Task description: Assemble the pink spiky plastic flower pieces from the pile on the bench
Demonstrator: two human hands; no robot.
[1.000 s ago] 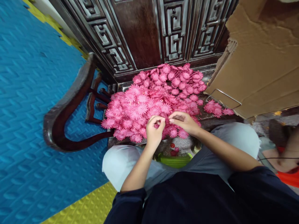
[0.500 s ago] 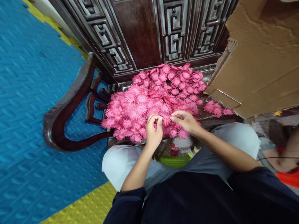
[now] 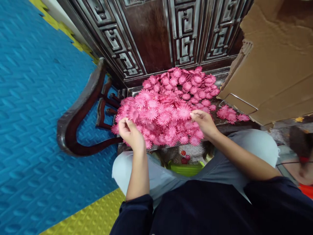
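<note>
A big heap of pink paper-like flowers (image 3: pixel 163 118), with thin pointed petals, covers the dark wooden seat in front of me. At the heap's left side my left hand (image 3: pixel 132 134) is closed in a pinch, with a slightly blurred pink flower (image 3: pixel 133 114) at its fingertips. Over on the right, my right hand (image 3: pixel 204 123) pinches the edge of a flat pink flower (image 3: pixel 184 112) with a small dark dot at its centre. The two hands are well apart, both just above the pile.
A carved wooden backrest (image 3: pixel 156 39) rises behind the heap, and a curved armrest (image 3: pixel 70 130) stands left. Cardboard (image 3: pixel 278 71) with a wire handle leans at right. A green container (image 3: pixel 186 169) sits between my knees. Part of another person shows at the right edge.
My hands were close together over the heap; the left has moved away to the left with a flower, and the right has shifted slightly up and right. The view has shifted a little.
</note>
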